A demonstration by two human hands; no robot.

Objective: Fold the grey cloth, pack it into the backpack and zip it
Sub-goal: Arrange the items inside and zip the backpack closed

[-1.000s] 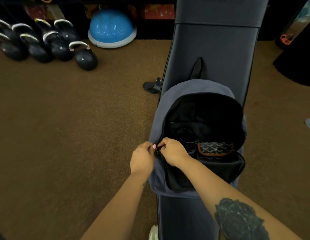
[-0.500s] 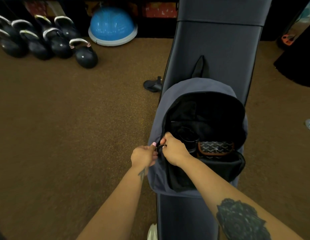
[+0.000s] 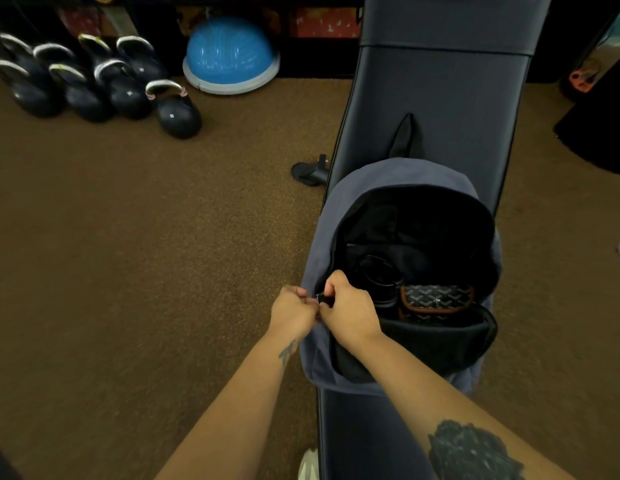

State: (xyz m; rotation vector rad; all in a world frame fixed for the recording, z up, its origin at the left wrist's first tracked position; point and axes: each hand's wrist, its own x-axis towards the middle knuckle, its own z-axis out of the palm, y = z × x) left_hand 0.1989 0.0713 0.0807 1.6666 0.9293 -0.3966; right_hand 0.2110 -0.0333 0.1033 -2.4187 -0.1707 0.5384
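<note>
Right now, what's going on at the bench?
A person is working on a grey-blue backpack lying on a black padded bench. Both hands meet at the bag's left edge: the left hand pinches the fabric, and the right hand has its grip on the zipper pull. The main compartment gapes open, showing dark contents and a patterned pouch. Zipping looks barely started.
</note>
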